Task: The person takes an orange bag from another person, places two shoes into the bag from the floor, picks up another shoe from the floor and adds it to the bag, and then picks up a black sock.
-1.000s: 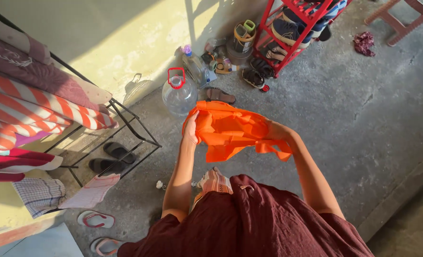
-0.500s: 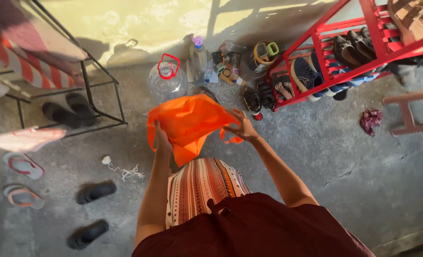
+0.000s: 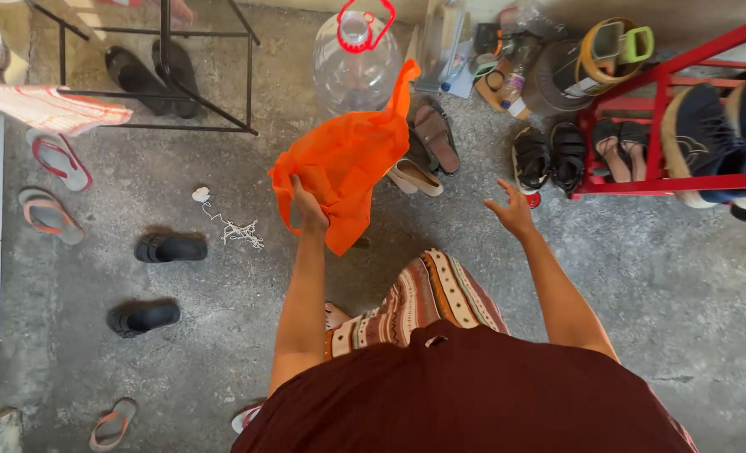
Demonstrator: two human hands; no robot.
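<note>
My left hand (image 3: 308, 210) grips an orange cloth bag (image 3: 349, 158), which hangs crumpled in front of me with one handle sticking up toward a clear water jug (image 3: 354, 60). My right hand (image 3: 513, 210) is held out empty to the right, fingers spread, apart from the bag. It hovers above the concrete floor, close to a pair of black sandals (image 3: 551, 154) in front of a red shoe rack (image 3: 683, 126).
Brown sandals (image 3: 433, 134) and a beige shoe (image 3: 415, 177) lie under the bag. Black slippers (image 3: 156, 281), flip-flops (image 3: 50, 189) and a scrap of white string (image 3: 226, 222) lie at left. A black metal rack (image 3: 163, 80) stands at top left; bottles and containers (image 3: 558, 67) at top.
My right hand has let go of the orange bag and moved out to the right. The left hand alone keeps the bag. The view has tilted down and nearer the shoes.
</note>
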